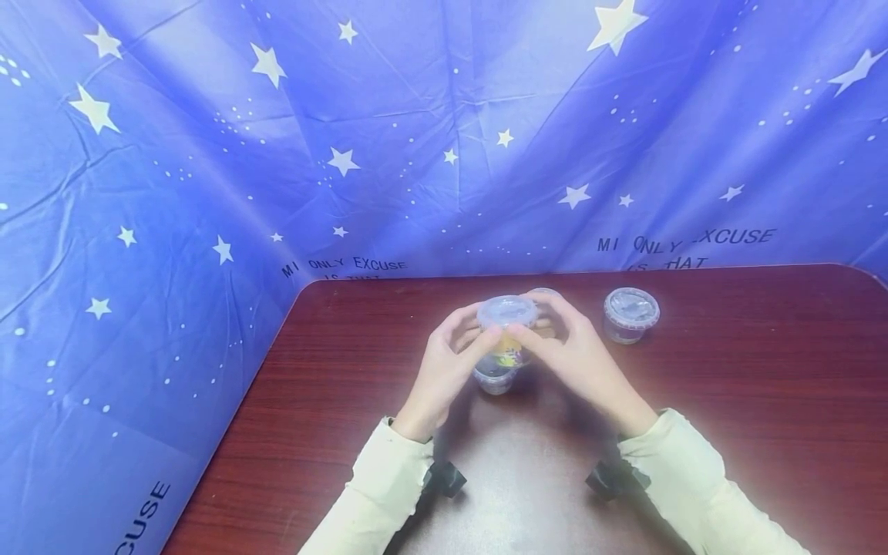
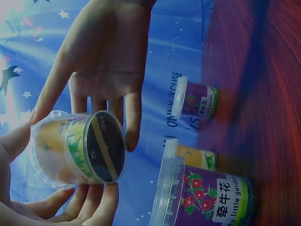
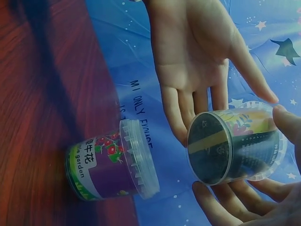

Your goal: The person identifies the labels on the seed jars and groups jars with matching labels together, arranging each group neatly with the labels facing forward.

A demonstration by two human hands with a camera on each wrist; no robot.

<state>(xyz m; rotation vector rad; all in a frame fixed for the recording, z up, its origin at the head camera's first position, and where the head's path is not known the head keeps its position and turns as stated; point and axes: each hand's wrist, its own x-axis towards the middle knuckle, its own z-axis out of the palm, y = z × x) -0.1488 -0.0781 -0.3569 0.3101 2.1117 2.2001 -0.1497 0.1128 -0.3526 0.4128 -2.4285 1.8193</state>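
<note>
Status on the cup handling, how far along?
Done: nothing clearly finished. In hand: both hands, left hand and right hand, hold the yellow-label cup above a purple-label cup on the table. Left: another lidded cup stands apart, untouched.

The head view is evenly and brightly lit, with soft shadows of the sleeves (image 1: 388, 493) pooling on the counter (image 1: 763, 401) toward its near edge. The backdrop (image 1: 208, 193) bows at the edges from wide-lens distortion. Both wrist views are dimmer and blue-tinted, with glare whitening the cloth's upper corner and slight softness throughout.
</note>
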